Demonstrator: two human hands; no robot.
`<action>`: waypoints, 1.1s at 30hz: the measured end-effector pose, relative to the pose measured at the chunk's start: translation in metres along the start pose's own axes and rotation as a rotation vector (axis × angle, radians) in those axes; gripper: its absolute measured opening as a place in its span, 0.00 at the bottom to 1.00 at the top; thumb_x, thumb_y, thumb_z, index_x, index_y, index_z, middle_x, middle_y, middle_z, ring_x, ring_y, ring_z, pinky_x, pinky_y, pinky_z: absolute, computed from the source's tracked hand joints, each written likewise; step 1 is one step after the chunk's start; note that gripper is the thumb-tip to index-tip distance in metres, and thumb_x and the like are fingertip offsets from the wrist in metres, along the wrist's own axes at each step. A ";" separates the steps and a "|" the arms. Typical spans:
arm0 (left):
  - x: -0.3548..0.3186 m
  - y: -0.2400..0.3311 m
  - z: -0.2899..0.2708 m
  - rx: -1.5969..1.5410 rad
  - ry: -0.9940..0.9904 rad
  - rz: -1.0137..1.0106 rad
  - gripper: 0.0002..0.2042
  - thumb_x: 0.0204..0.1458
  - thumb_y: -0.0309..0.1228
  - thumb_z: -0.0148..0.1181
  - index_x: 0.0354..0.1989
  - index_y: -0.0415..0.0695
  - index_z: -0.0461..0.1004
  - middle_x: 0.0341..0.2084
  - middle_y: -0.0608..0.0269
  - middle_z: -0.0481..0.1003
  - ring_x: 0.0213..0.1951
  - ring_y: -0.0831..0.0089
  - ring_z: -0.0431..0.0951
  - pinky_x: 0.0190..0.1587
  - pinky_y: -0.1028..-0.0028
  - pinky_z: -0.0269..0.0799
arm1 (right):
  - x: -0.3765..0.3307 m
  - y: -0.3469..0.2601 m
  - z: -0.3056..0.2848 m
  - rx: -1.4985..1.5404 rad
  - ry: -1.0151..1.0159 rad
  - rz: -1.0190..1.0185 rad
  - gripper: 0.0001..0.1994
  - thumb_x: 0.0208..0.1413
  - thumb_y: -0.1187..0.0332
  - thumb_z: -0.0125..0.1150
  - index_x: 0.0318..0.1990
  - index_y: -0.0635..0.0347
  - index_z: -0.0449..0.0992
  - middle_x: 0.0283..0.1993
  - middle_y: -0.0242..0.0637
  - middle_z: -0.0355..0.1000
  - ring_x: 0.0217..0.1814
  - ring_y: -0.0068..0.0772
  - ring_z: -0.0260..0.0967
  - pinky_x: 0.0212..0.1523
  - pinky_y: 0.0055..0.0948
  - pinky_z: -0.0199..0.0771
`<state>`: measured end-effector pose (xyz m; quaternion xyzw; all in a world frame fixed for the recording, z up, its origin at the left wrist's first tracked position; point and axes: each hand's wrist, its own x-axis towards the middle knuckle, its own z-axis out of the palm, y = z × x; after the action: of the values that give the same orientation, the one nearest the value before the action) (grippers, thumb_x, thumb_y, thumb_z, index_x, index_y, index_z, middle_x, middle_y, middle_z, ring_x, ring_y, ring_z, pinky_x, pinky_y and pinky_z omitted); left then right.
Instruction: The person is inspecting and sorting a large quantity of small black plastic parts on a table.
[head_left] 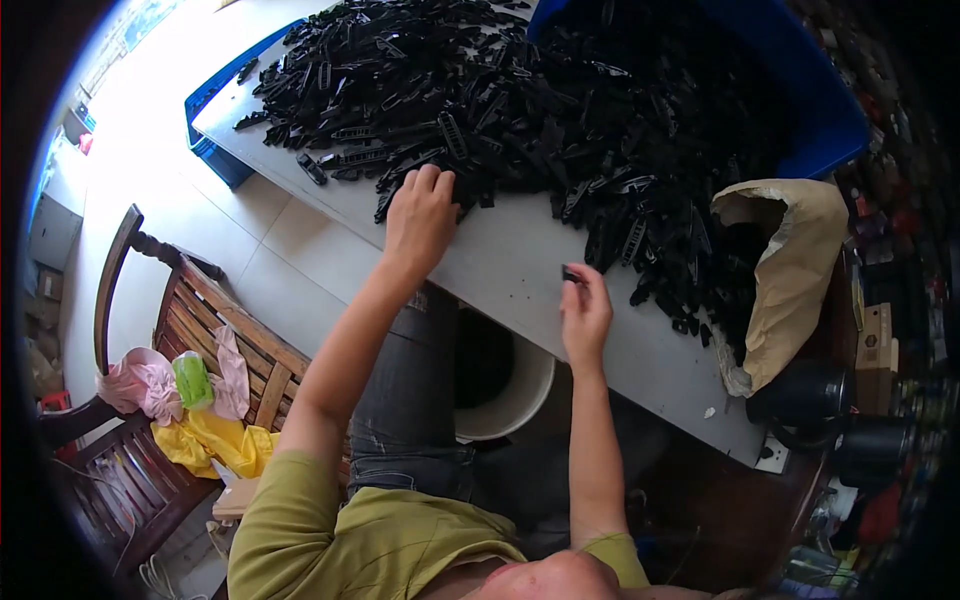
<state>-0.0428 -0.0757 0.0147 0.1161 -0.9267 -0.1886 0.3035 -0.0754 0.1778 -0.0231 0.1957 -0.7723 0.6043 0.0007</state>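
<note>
A large heap of slim black plastic pieces point(520, 100), some with slotted, ladder-like sides, covers the far part of the pale table point(500, 250). My left hand point(422, 215) lies at the heap's near edge, fingers curled down among the pieces. Its fingertips are hidden, so what they grip does not show. To the right, over the bare tabletop, my right hand point(587, 315) pinches a small black plastic piece point(570, 273) between thumb and fingers.
A blue bin point(820, 120) lies tipped at the far right, black pieces spilling from it. Nearer stands a torn brown paper sack point(800, 270). Below the table edge, a white bucket point(540, 395) sits by my leg. A wooden chair point(245, 350) with cloths is at left.
</note>
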 end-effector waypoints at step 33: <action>-0.047 0.063 0.007 -0.657 -0.610 0.313 0.13 0.46 0.22 0.63 0.41 0.42 0.70 0.34 0.57 0.71 0.38 0.57 0.73 0.41 0.64 0.71 | -0.021 -0.034 -0.040 -0.548 -0.081 -0.206 0.16 0.42 0.73 0.70 0.43 0.55 0.81 0.39 0.36 0.70 0.43 0.39 0.67 0.43 0.31 0.69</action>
<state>-0.0170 -0.0011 0.0116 -0.1880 -0.8712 -0.4491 0.0627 -0.0552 0.2147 0.0141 0.2893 -0.8823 0.3617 0.0840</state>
